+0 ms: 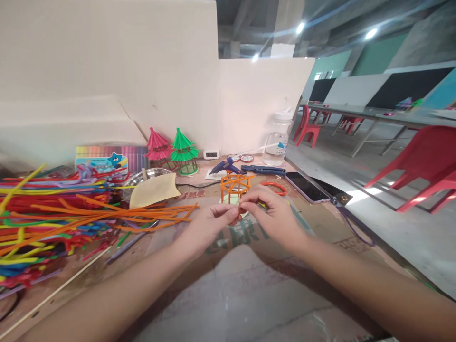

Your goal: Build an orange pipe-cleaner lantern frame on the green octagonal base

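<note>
My left hand (221,217) and my right hand (265,205) meet over the cardboard, fingers of each pinched together. What lies between the fingertips, if anything, is too small to make out. Just behind them stands a small orange frame (235,183) of thin sticks on a pale green base. A blue glue gun (225,166) rests behind the frame. To the left, a bundle of orange pipe cleaners (142,214) points toward my left hand.
Coloured pipe cleaners (46,228) pile up at left, near a marker set (101,159) and yellow paper (154,191). Pink (158,146) and green (184,153) towers stand behind. At right are a phone (308,187), a clear bottle (278,140) and orange rings (276,188).
</note>
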Demonstrator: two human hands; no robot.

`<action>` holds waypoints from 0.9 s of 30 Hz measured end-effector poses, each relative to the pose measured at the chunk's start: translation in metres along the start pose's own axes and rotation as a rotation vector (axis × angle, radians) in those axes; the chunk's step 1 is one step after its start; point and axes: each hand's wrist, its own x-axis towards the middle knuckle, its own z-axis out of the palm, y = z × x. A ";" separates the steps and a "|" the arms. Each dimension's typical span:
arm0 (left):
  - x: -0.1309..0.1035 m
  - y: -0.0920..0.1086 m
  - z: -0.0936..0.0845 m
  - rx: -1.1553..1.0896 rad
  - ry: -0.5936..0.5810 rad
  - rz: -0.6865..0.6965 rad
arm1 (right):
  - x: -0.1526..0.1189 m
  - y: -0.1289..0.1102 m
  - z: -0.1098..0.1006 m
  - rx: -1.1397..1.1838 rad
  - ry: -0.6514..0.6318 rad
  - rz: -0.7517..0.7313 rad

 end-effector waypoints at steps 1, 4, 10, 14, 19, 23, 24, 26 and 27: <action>0.000 -0.001 0.000 0.009 -0.011 -0.001 | -0.001 0.001 0.000 0.011 0.000 0.013; 0.001 -0.003 0.000 0.018 -0.029 -0.018 | -0.003 0.005 0.002 0.042 -0.029 0.033; 0.003 -0.013 -0.006 0.051 -0.050 -0.027 | -0.010 0.012 0.007 -0.009 -0.090 0.041; 0.005 -0.019 -0.005 0.063 -0.045 -0.019 | -0.015 0.013 0.011 -0.089 -0.165 0.054; 0.005 -0.023 0.000 -0.080 -0.033 -0.061 | -0.017 0.016 0.009 -0.183 -0.193 0.062; 0.004 -0.028 0.000 -0.150 -0.018 -0.108 | -0.020 0.021 0.006 -0.271 -0.171 -0.073; 0.004 -0.029 0.000 -0.164 -0.013 -0.105 | -0.022 0.022 0.006 -0.279 -0.165 -0.100; 0.004 -0.031 -0.001 -0.184 0.002 -0.099 | -0.023 0.022 0.006 -0.277 -0.149 -0.131; 0.004 -0.031 -0.001 -0.191 0.009 -0.098 | -0.023 0.022 0.006 -0.269 -0.143 -0.134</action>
